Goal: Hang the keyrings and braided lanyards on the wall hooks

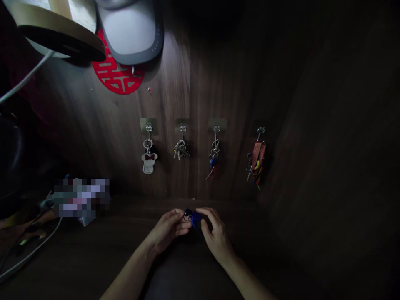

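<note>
Low in the middle of the head view, both hands meet over a small key ring (pixel 187 218) with a dark blue-black piece at its top. My left hand (pixel 168 228) is closed on the ring between thumb and fingers. A shiny blue fob (pixel 196 220) joins the ring on the right. My right hand (pixel 215 233) curls around this fob, thumb below and fingers above. Part of the fob is hidden by the fingers, and the dim light hides its exact kind.
On the wooden wall hang a white bow-trimmed keychain (pixel 149 163), a bunch of keys (pixel 181 149), keys with a blue tag (pixel 213 160) and keys with a red strap (pixel 258 158). A cap (pixel 128 33), red paper cutout (pixel 123 81) and round lamp (pixel 59 31) are upper left. A white cable (pixel 40 246) lies left.
</note>
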A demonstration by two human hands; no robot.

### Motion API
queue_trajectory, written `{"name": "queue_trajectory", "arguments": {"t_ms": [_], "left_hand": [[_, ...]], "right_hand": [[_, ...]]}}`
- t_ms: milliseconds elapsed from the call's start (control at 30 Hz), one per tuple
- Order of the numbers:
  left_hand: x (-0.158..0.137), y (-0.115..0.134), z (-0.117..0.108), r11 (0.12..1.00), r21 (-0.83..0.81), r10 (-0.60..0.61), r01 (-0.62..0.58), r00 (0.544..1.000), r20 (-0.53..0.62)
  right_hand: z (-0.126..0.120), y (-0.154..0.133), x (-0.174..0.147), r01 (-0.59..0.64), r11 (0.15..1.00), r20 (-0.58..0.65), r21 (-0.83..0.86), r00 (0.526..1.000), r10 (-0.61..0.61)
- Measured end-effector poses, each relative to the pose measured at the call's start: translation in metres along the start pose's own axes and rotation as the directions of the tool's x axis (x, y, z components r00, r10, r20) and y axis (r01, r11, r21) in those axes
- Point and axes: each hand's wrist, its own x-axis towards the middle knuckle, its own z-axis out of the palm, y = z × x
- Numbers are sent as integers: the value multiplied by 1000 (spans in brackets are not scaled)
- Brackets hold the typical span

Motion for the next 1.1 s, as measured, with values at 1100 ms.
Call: {"name": "queue_trajectory", "arguments": {"t_ms": [1100], "left_hand": [[-5, -2, 10, 921, 327, 183, -213, 976, 120]], "right_hand": [[3, 2, 8, -463, 626, 117, 628, 851, 513]]}}
